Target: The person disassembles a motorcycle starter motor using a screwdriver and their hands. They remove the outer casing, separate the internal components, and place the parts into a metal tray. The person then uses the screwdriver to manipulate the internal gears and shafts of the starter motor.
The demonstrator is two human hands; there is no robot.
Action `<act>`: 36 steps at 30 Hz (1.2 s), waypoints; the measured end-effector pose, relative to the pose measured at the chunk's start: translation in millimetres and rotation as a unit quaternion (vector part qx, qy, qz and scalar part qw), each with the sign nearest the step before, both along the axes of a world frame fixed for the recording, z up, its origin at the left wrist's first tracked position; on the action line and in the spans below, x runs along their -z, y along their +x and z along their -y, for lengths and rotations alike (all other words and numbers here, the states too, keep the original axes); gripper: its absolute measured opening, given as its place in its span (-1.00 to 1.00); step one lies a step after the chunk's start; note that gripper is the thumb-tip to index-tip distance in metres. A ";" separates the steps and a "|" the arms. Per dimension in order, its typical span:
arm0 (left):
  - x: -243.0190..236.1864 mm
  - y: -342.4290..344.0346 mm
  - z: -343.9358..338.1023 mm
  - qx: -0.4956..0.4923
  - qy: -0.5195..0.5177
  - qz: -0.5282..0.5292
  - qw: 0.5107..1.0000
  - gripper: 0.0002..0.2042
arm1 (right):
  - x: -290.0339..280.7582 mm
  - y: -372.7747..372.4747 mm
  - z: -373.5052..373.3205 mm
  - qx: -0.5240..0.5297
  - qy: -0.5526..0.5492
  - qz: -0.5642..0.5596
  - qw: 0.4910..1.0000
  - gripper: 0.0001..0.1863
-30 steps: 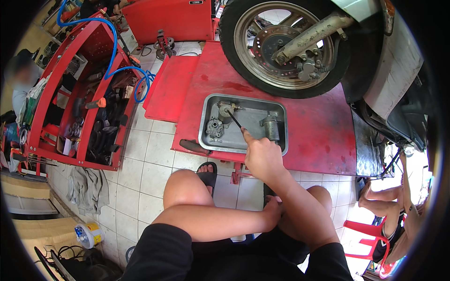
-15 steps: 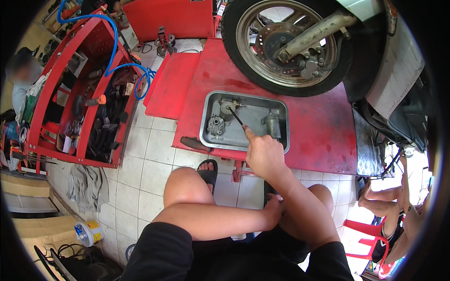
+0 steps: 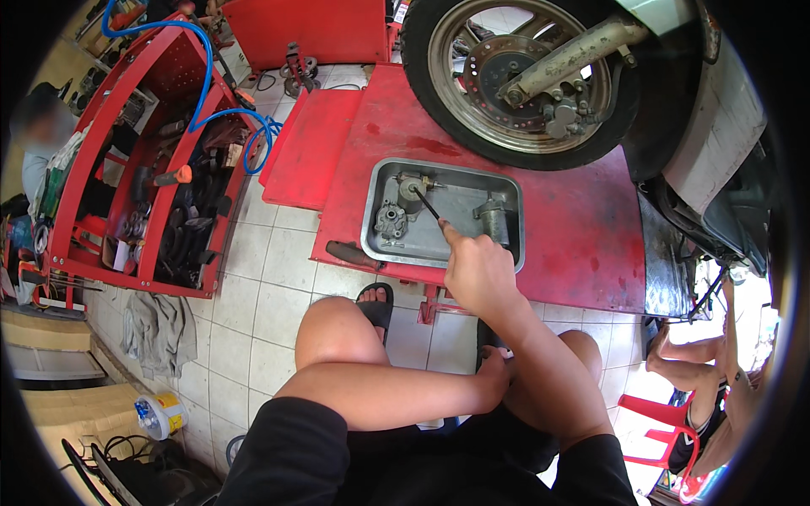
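My right hand (image 3: 483, 277) reaches over the near rim of a grey metal tray (image 3: 449, 167), closed round a thin dark rod (image 3: 427, 204), index finger along it. The rod's far end meets the top of a round metal part (image 3: 411, 190) at the tray's left; its kind is unclear. Beside that lie a grey metal casting with holes (image 3: 391, 221) and small metal pieces (image 3: 392, 244). A cylindrical metal part (image 3: 493, 221) lies at the tray's right. My left hand (image 3: 492, 381) rests by my right knee, partly behind my right forearm, fingers curled; what they hold cannot be made out.
Beneath the tray is a red platform (image 3: 582, 228), with a dark-handled tool (image 3: 353, 255) at its near edge. A motorcycle wheel (image 3: 515, 84) stands behind. At left are a red tool cart (image 3: 148, 219) and blue hose (image 3: 202, 84). Another person (image 3: 700, 363) sits at right.
The whole view has shifted slightly. Both hands keep nearly the same pose, and the rod's end remains at the round metal part.
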State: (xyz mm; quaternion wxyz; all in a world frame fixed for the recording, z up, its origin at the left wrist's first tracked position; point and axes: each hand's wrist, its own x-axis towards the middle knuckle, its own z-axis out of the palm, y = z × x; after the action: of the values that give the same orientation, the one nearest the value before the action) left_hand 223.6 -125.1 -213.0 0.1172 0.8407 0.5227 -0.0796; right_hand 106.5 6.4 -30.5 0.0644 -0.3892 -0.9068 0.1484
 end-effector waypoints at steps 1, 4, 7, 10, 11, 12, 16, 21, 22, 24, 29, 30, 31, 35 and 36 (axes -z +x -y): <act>-49.3 -19.6 -7.1 0.061 -0.024 -0.063 0.996 -0.68 | 1.4 1.1 -1.8 0.003 -0.003 -0.001 1.000 -0.51; -65.8 -32.9 -5.2 0.138 -0.024 -0.143 0.980 -0.70 | -4.7 -6.2 1.0 -0.001 -0.004 0.011 1.000 -0.50; -53.3 -20.7 -11.3 0.160 -0.089 -0.162 0.970 -0.60 | -4.2 -8.1 0.9 -0.005 -0.008 0.015 1.000 -0.50; -53.6 -16.9 -14.1 0.158 -0.123 -0.152 0.968 -0.53 | -5.2 -8.8 -1.2 -0.013 -0.022 0.054 0.998 -0.33; -55.8 -18.7 -13.8 0.153 -0.122 -0.145 0.970 -0.53 | -5.6 -9.0 -1.1 -0.012 -0.023 0.056 0.998 -0.33; -56.9 -21.3 -12.4 0.135 -0.095 -0.135 0.977 -0.61 | -6.1 -9.2 -0.8 -0.012 -0.025 0.057 0.998 -0.33; -54.0 -24.5 -9.9 0.102 -0.026 -0.127 0.986 -0.76 | -1.8 -11.1 0.8 -0.002 -0.017 0.030 0.999 -0.48; -23.2 -15.1 -4.9 0.061 0.046 -0.070 0.995 -0.76 | 5.9 -15.3 -4.9 -0.002 -0.014 0.015 1.000 -0.48; -21.7 -13.6 -4.6 0.062 0.032 -0.061 0.996 -0.74 | 8.0 -13.4 -8.0 0.002 -0.010 0.008 1.000 -0.48; -71.7 -35.9 -11.9 0.119 -0.058 -0.091 0.987 -0.71 | 4.8 -10.1 -12.2 0.011 -0.003 -0.003 1.000 -0.42; -99.7 -49.5 -14.6 0.111 -0.081 -0.070 0.988 -0.65 | -7.1 -4.7 -9.5 0.005 -0.010 -0.005 1.000 -0.46; -99.1 -49.3 -13.1 0.100 -0.072 -0.067 0.990 -0.66 | -7.3 -4.3 -7.5 0.006 -0.018 -0.004 1.000 -0.50; -97.4 -48.2 -11.5 0.090 -0.063 -0.064 0.992 -0.66 | -7.8 -3.6 -6.0 0.008 -0.025 -0.003 1.000 -0.53; -87.7 -42.2 -11.5 0.099 -0.047 -0.083 0.991 -0.62 | -8.3 -2.5 -2.1 0.004 -0.024 -0.003 1.000 -0.52; -84.5 -40.8 -12.4 0.110 -0.046 -0.096 0.988 -0.60 | -6.8 -1.9 -2.3 0.004 -0.025 -0.002 1.000 -0.52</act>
State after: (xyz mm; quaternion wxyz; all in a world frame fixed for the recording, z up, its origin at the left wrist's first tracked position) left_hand 182.8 -112.7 -128.5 0.0959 0.8751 0.4318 -0.1962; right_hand 104.6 8.8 -23.8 0.0567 -0.3940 -0.9012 0.1715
